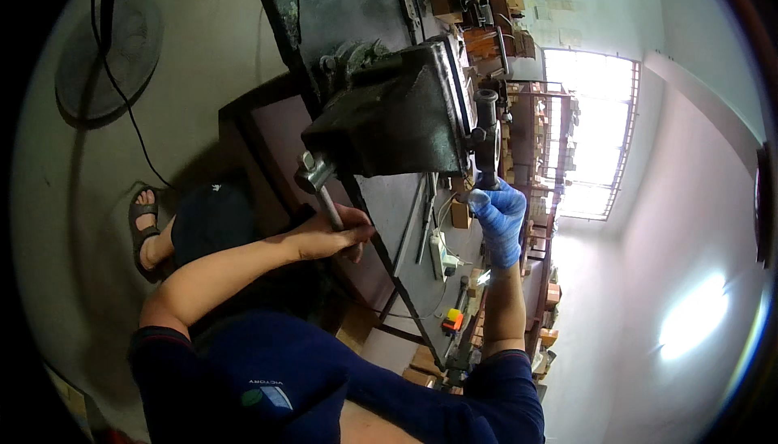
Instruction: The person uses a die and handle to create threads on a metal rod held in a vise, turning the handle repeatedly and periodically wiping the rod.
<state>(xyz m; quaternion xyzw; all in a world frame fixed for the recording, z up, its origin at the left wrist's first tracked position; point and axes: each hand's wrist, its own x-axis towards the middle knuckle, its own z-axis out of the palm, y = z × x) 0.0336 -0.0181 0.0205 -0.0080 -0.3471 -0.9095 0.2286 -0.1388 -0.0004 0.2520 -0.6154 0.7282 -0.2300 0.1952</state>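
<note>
A large dark metal bench vise [397, 116] fills the middle of the view, mounted on the workbench. My left hand [328, 235], bare, is wrapped round the steel vise handle [326, 197], just below the screw end. At the right side of the vise, a dark metal part with a round end and a ring-like middle [486, 132] stands at the jaws; how firmly it is clamped I cannot tell. My right hand [501, 219], in a blue-white glove or wrap, closes on the lower end of this part, with the thumb pressed against it.
The dark workbench [356, 6] carries rods, a white power strip [442, 256] with cables, and a yellow-and-orange object [452, 320]. Shelves with small boxes [531, 132] stand by a barred window [592, 132]. A cable [130, 104] hangs over the floor near a round dark mat-like object [109, 59].
</note>
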